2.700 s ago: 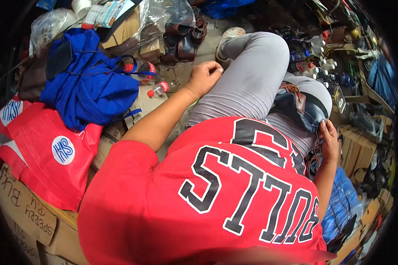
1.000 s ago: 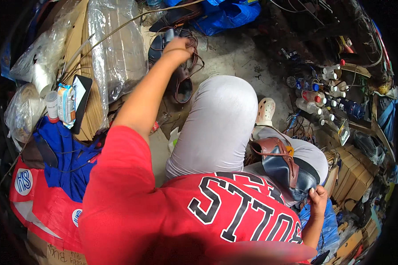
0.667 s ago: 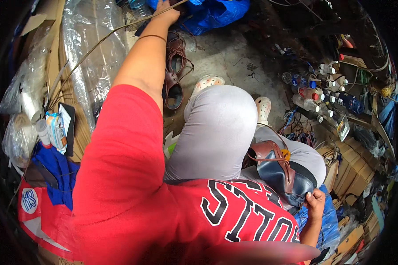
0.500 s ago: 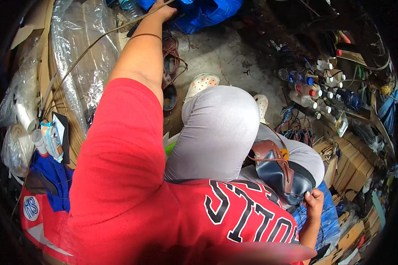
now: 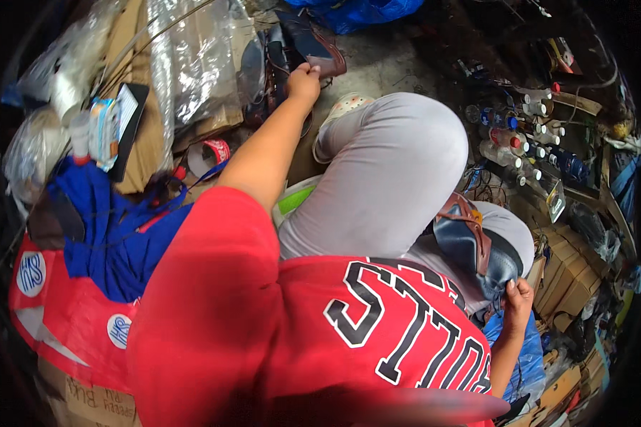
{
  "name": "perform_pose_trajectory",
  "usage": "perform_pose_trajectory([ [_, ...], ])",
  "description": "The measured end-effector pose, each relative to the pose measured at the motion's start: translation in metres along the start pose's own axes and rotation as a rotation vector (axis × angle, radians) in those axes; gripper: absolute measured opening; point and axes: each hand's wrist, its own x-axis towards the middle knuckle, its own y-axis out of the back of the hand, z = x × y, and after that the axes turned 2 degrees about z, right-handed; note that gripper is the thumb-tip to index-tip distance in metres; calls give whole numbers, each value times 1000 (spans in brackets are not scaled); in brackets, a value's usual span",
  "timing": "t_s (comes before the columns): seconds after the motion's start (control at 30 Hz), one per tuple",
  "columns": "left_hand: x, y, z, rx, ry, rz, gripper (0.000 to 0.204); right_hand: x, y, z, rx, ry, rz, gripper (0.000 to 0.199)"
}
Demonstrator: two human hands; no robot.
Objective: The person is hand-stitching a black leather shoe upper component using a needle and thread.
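Observation:
My left hand [image 5: 304, 84] reaches forward, its fingers closed on the edge of a dark blue and brown leather shoe upper [image 5: 325, 60]. More dark uppers with brown lacing [image 5: 272, 67] lie right beside it on the floor. At my right thigh, my right hand [image 5: 518, 299] pinches the rounded toe end of another dark blue shoe upper [image 5: 454, 238] with brown leather trim and lace. This upper rests across my lap, and its far end is partly hidden by my knee.
Several plastic bottles [image 5: 509, 142] stand in a cluster on the right, near cardboard [image 5: 573, 263]. Clear plastic wrap [image 5: 196, 64] covers cardboard at the left, above a blue cloth [image 5: 114, 242] and a red sack [image 5: 71, 320]. A blue plastic sheet [image 5: 367, 14] lies at the far edge.
My left hand has come back from the blue plastic sheet and now grips a shoe upper. The view has turned leftward. My right hand keeps its pinch on the upper in my lap.

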Motion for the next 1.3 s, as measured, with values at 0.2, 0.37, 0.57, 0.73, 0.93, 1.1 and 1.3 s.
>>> perform_pose_trajectory([
  [0.2,-80,118,9,150,-204,-52,28,-3,-10,8,-97,184,19,34],
  [0.37,-107,158,-55,309,-233,31,45,-1,-20,9,-49,287,39,31],
  [0.57,-141,173,0,204,-456,66,46,-10,-20,-10,-168,358,-131,30],
  [0.73,-205,209,123,-135,-822,126,24,-19,-38,-17,-291,509,-155,34],
  [0.93,-293,161,232,-100,-1392,-369,15,14,-63,-6,-92,549,-143,37],
  [1.1,-307,72,239,272,-1418,-492,19,13,-84,-17,-91,546,-121,39],
  [1.3,-296,70,246,2,-715,-975,19,17,-75,-20,-317,653,-113,42],
])
